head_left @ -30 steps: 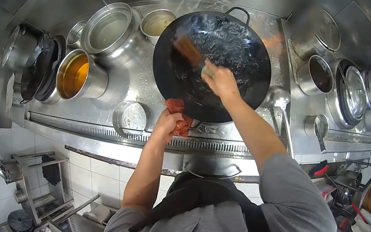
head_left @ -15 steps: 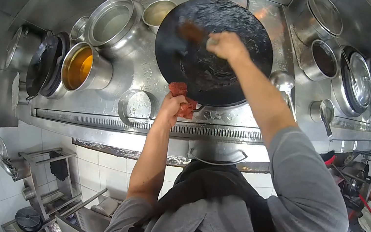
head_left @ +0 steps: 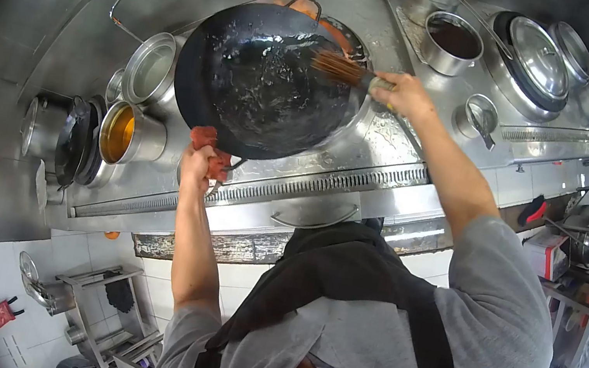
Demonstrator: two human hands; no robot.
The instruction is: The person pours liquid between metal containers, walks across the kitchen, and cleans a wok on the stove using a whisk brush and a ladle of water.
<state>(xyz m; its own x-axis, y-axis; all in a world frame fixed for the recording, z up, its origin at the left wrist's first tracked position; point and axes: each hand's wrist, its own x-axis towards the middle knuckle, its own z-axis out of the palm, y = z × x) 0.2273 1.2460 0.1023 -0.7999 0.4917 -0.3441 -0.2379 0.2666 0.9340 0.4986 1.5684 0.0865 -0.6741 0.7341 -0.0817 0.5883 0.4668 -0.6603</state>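
A large black wok (head_left: 193, 87) with water in it leans to the left, shifted off the burner (head_left: 352, 36) that shows behind its right edge. My left hand (head_left: 195, 164) is closed around a folded red cloth (head_left: 217, 165) at the wok's near rim, next to its near loop handle. In my right hand (head_left: 407, 97) is the handle of a bamboo wok brush (head_left: 337, 68). Its bristles point left, over the right side of the wok. Whether they touch the wok is hard to make out.
On the left stand a pot of orange-yellow liquid (head_left: 131, 135) and a pot of pale liquid (head_left: 150, 72). To the right are a pot of dark contents (head_left: 451, 45), a small pot with a ladle (head_left: 477, 115) and a lidded pot (head_left: 537, 61). A slotted drain (head_left: 318, 184) runs along the stove's front.
The wok has come off the burner toward the left and tilted, uncovering part of the burner. My right hand has brought the brush from the wok's middle to its right side.
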